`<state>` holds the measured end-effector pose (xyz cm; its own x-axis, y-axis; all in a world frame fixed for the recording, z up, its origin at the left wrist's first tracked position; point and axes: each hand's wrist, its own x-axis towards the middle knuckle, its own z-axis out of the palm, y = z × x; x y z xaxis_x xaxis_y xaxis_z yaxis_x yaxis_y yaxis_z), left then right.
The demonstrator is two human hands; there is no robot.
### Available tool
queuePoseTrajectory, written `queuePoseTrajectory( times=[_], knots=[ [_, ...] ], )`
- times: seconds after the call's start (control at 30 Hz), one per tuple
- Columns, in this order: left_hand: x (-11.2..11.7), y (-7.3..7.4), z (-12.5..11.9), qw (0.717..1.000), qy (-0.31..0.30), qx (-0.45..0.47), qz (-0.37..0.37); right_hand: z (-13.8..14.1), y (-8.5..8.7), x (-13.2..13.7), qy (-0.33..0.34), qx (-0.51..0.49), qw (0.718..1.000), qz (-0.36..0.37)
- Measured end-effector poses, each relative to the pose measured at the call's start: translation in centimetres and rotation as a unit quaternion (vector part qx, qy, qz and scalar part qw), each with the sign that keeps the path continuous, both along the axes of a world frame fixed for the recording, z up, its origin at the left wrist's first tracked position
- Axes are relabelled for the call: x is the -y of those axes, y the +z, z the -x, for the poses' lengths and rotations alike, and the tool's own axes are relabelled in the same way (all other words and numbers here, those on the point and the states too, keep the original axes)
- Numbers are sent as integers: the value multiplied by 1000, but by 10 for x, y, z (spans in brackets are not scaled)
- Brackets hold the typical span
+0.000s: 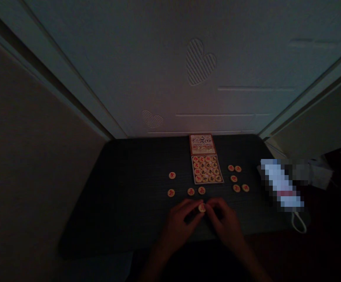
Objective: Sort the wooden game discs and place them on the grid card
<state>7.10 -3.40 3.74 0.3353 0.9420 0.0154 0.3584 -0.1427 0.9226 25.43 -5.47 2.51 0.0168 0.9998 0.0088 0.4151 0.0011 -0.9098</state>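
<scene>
Between the fingertips of both hands is a round Chinese chess piece [202, 208] with a red character. My left hand [182, 219] pinches it from the left, and my right hand [223, 219] closes on it from the right. Just beyond my fingers lie two more red-marked pieces, one at the left [190, 191] and one nearer the box [201, 190]. An open box [223, 181] holds rows of pieces with red and black characters. Its printed lid [202, 144] lies directly behind it.
Loose pieces lie left of the box, one behind [172, 175] and one in front [171, 192]. Several more, including one piece [234, 178], lie to its right. A pixelated pale object [282, 184] with a white loop [299, 223] is at the dark table's [123, 188] right edge. A white panel [164, 78] rises behind.
</scene>
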Motion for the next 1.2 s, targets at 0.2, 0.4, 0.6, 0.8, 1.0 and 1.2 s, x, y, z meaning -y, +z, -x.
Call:
queuePoseTrajectory(
  times=[0.2, 0.4, 0.6, 0.8, 1.0, 1.2],
  knots=[
    [-1, 4, -1, 1000, -4, 0, 4, -1, 0, 0, 14, -6, 1000, 6],
    [0, 5, -3, 1000, 8, -9, 9, 0, 2, 0, 14, -4, 1000, 11],
    [0, 7, -4, 1000, 8, -3, 10, 1, 4, -1, 13, -4, 1000, 15],
    [-1, 0, -3, 999, 19, -13, 26, -1, 0, 0, 32, 14, 999, 1],
    [-1, 0, -4, 999, 28, -10, 43, -2, 1, 2, 32, 19, 999, -16],
    [-2, -1, -3, 998, 46, 0, 51, -1, 2, 1, 50, 9, 998, -48]
  ],
)
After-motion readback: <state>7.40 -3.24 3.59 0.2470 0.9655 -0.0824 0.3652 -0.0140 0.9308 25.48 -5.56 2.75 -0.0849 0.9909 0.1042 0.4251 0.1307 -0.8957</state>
